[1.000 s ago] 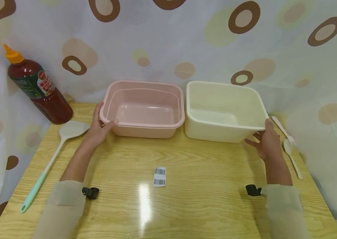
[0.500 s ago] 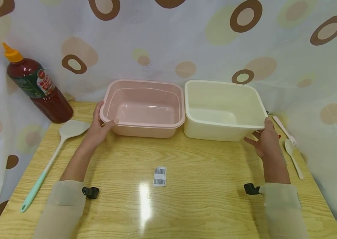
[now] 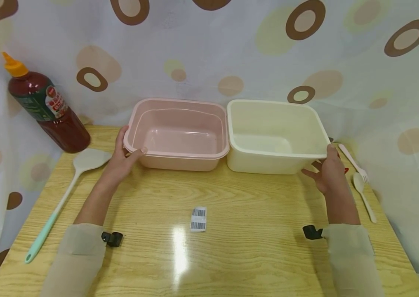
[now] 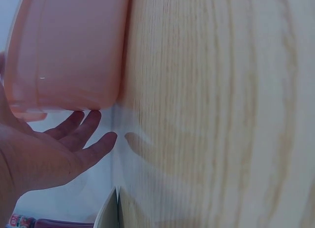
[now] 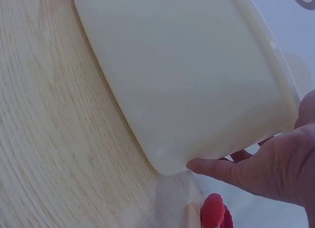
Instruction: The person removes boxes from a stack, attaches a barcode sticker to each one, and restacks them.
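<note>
A pink plastic basin (image 3: 180, 163) with a doubled rim stands on the wooden table, against the patterned backdrop. Right beside it is a deeper cream plastic bin (image 3: 265, 163), their rims meeting. My left hand (image 3: 120, 162) grips the pink basin's front left corner, thumb over the rim; in the left wrist view its fingertips (image 4: 93, 115) touch the outer wall. At the cream bin's front right corner, my right hand (image 3: 329, 170) holds the rim with the thumb, and a finger (image 5: 211, 168) presses low on the wall in the right wrist view. Both containers look empty.
Left of the basin lie a spatula (image 3: 88, 160) with a mint handle and a sauce bottle (image 3: 57, 113) with an orange cap. A fork (image 3: 354, 163) and a spoon (image 3: 361, 192) lie at right, near a red-tipped object (image 5: 213, 211). A barcode label (image 3: 198, 219) lies in front.
My right hand has slid the cream bin slightly left, closing the small gap to the pink basin. The left hand and the pink basin have stayed in place.
</note>
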Motion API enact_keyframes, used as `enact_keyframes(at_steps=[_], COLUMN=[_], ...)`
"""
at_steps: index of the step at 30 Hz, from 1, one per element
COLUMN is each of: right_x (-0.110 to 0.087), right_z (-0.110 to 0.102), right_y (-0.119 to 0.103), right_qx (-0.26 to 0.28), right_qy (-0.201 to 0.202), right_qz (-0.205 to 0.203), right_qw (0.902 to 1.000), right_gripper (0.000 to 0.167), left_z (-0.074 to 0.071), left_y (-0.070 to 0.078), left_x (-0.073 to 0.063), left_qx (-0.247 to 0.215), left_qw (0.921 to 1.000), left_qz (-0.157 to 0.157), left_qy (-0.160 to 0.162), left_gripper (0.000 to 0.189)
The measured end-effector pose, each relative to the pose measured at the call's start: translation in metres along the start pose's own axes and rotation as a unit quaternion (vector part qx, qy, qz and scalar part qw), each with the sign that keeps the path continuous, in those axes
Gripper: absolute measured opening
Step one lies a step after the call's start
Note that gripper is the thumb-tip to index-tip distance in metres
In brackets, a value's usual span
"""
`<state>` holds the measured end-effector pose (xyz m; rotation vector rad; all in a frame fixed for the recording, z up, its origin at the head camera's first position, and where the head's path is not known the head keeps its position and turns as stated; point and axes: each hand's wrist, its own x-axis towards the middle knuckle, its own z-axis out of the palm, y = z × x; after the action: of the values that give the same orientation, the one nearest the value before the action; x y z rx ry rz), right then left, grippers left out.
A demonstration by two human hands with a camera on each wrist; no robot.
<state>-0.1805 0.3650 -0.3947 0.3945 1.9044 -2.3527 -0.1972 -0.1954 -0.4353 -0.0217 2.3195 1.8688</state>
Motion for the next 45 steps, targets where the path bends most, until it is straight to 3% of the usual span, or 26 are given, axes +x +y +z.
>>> enact_keyframes(at_steps=[12,28,32,38,41,45], right_x=[-0.006,-0.004,-0.005,-0.006,-0.008,-0.013], right_z=[0.006,0.015,0.011,0.001,-0.003,-0.006], right_y=[0.001,-0.003,-0.004,-0.004,-0.003,0.002], right_qx=[0.015,0.022,0.019,-0.024,-0.044,-0.060], right_qy=[0.014,0.054,0.038,-0.003,-0.015,-0.026], right_qz=[-0.019,-0.009,-0.001,0.007,0.002,-0.016], right_qw=[0.9996,0.9982,0.9991,0.9997,0.9989,0.9977], right_gripper=[0.043,0.040,0.039,0.059,0.068,0.069], left_z=[0.000,-0.001,-0.001,-0.007,-0.010,-0.013], left_y=[0.000,0.002,0.004,0.013,0.013,0.010], left_x=[0.001,0.000,-0.001,-0.004,-0.005,-0.012], left_qx=[0.003,0.000,0.005,0.046,0.056,0.066], left_qw=[0.9999,1.0000,1.0000,0.9987,0.9978,0.9965], left_qz=[-0.008,-0.001,-0.002,-0.018,-0.021,-0.012], left_qy=[0.006,0.006,0.000,-0.014,-0.030,-0.049], left_gripper=[0.091,0.091,0.092,0.093,0.100,0.113])
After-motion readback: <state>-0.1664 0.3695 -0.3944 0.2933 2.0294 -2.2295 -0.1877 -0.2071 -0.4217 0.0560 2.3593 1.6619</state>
